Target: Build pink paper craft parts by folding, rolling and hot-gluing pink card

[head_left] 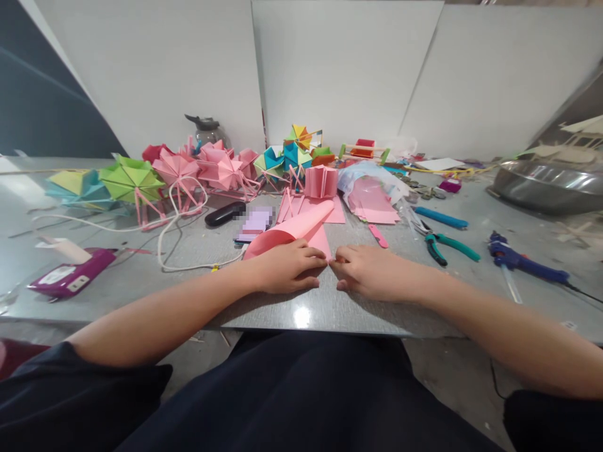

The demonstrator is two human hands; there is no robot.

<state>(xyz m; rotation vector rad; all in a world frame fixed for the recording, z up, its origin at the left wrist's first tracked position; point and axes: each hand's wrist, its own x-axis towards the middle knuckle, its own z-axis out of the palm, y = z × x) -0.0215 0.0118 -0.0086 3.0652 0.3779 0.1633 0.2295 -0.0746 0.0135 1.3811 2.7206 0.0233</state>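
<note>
A pink sheet of paper point(296, 227) lies bent over on the grey table point(141, 276), its curl rising toward the back. My left hand point(289, 267) presses on its near part, fingers curled over the paper. My right hand point(372, 270) meets it from the right, fingertips pinching the sheet's near corner at about the middle of the table's front. Both hands rest flat on the tabletop.
Folded paper stars in pink point(221, 169), green point(132, 179) and blue stand at the back. Pink sheets in a plastic bag point(372, 194), green-handled pliers point(447, 245), a blue glue gun point(522, 260), a purple box point(70, 273), a white cable point(174, 238) and a metal bowl point(546, 182) surround the hands.
</note>
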